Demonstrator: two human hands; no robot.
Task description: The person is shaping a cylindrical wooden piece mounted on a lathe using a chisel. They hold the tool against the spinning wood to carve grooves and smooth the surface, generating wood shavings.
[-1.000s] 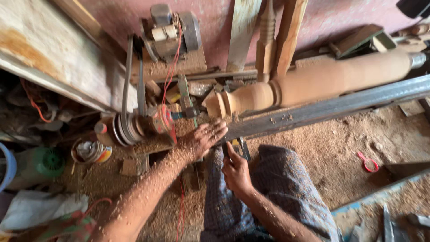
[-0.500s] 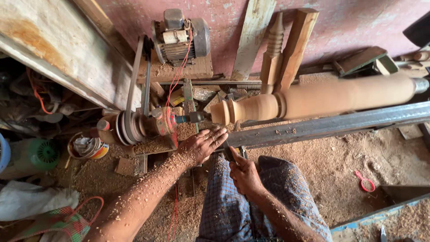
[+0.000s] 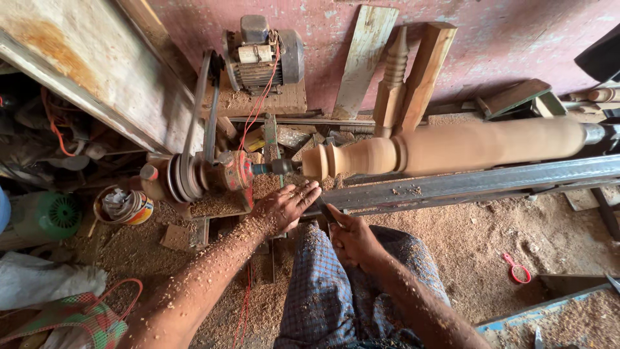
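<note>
A long turned wooden column (image 3: 465, 147) is mounted on a lathe, its shaped knob end at the left by the drive spindle (image 3: 271, 168). My left hand (image 3: 283, 208), dusted with wood chips, lies flat with spread fingers on the left end of the steel tool rest bar (image 3: 478, 182), just below the column's knob. My right hand (image 3: 352, 239) is closed around the handle of a dark turning chisel (image 3: 325, 210), whose blade points up toward the bar under my left fingers. My knee in checked cloth (image 3: 336, 291) sits below both hands.
A belt pulley (image 3: 184, 178) and an electric motor (image 3: 261, 55) stand at left and upper left. Turned posts and planks (image 3: 407, 71) lean on the pink wall. Sawdust covers the floor, with a red ring tool (image 3: 516, 270) at right and a tin (image 3: 123, 205) at left.
The view has shifted slightly, so the lathe sits lower in frame. My left hand stays on the bar and my right hand keeps hold of the chisel.
</note>
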